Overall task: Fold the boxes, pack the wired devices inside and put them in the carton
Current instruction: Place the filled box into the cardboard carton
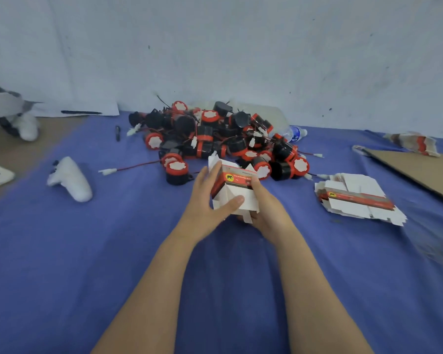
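Note:
Both hands hold a small white and red box (234, 185) above the blue cloth (138, 238), its flaps still loose. My left hand (210, 203) grips its left side, thumb across the white front. My right hand (265, 205) grips its right side and underside. Just behind it lies a pile of black and red wired devices (215, 139) with white connectors. A stack of flat unfolded boxes (356, 196) rests to the right. A brown carton flap (417, 169) lies at the far right.
A white controller (71, 178) lies on the cloth at the left. A plastic water bottle (293, 134) sits behind the pile. More flat boxes (412, 143) lie at the back right. A small dark object (117, 133) and white paper (87, 108) are at the back left.

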Tool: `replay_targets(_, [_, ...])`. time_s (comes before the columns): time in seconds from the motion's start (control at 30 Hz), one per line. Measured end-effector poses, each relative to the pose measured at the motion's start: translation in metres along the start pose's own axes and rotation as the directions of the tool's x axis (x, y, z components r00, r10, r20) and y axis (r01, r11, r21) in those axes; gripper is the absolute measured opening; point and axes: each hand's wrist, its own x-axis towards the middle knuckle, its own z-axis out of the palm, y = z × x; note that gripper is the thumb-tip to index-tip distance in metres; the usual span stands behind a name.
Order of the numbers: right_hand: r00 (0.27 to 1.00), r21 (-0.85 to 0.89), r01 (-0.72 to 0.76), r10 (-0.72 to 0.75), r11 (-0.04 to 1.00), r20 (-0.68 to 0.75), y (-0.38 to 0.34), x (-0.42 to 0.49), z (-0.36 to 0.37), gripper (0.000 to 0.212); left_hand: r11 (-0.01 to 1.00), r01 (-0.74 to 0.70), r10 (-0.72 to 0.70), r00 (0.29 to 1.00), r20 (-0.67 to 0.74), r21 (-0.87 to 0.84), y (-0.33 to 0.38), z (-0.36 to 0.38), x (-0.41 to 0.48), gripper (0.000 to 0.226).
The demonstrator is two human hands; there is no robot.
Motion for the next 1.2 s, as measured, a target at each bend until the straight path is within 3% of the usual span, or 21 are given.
replay_targets(0.17, [1.000, -0.158, 0.016, -0.018, 0.987, -0.011, -0.002, -0.002, 0.004, 0.041, 0.997, -0.037, 0.038, 0.999, -0.017, 0.073, 0.001, 0.001, -0.002, 0.067])
replay_targets(0.3, [0.995, -0.262, 0.064, -0.041, 0.963, 0.092, -0.005, -0.009, 0.009, 0.045, 0.990, -0.010, 0.036, 0.982, -0.186, 0.139, -0.003, -0.002, -0.001, 0.054])
replay_targets(0.4, [0.975, -0.257, 0.169, -0.122, 0.952, 0.187, -0.006, -0.014, 0.013, 0.040, 0.995, 0.086, -0.066, 0.935, -0.350, 0.042, -0.008, -0.003, 0.000, 0.044])
replay_targets(0.53, [0.925, -0.269, 0.312, -0.227, 0.911, 0.306, -0.004, -0.015, 0.014, 0.032, 0.993, 0.103, -0.118, 0.894, -0.432, -0.060, -0.007, -0.004, 0.002, 0.047])
replay_targets(0.7, [0.946, -0.180, 0.276, -0.234, 0.944, 0.224, -0.004, -0.014, 0.013, 0.026, 0.933, 0.096, -0.213, 0.924, -0.319, -0.347, -0.001, -0.003, 0.005, 0.068])
replay_targets(0.83, [0.928, -0.146, 0.295, -0.246, 0.944, 0.281, -0.003, -0.014, 0.012, 0.033, 0.957, 0.104, -0.166, 0.962, -0.218, -0.269, -0.001, -0.001, 0.002, 0.090])
replay_targets(0.93, [0.898, -0.037, 0.231, -0.198, 0.972, 0.394, -0.003, -0.013, 0.009, 0.048, 0.973, 0.103, -0.155, 0.956, -0.249, -0.208, -0.002, -0.002, 0.003, 0.079])
replay_targets(1.03, [0.862, 0.070, 0.183, -0.194, 0.981, 0.469, -0.005, -0.013, 0.004, 0.050, 0.942, 0.101, -0.195, 0.941, -0.277, -0.321, 0.001, -0.005, 0.003, 0.058])
replay_targets(1.1, [0.893, 0.049, 0.197, -0.199, 0.979, 0.403, -0.005, -0.014, 0.003, 0.042, 0.914, 0.115, -0.232, 0.934, -0.270, -0.388, 0.003, -0.007, 0.002, 0.053])
replay_targets(1.2, [0.945, -0.120, 0.272, -0.241, 0.955, 0.219, -0.004, -0.012, 0.007, 0.033, 0.891, 0.146, -0.262, 0.939, -0.225, -0.430, 0.005, -0.005, 0.001, 0.052])
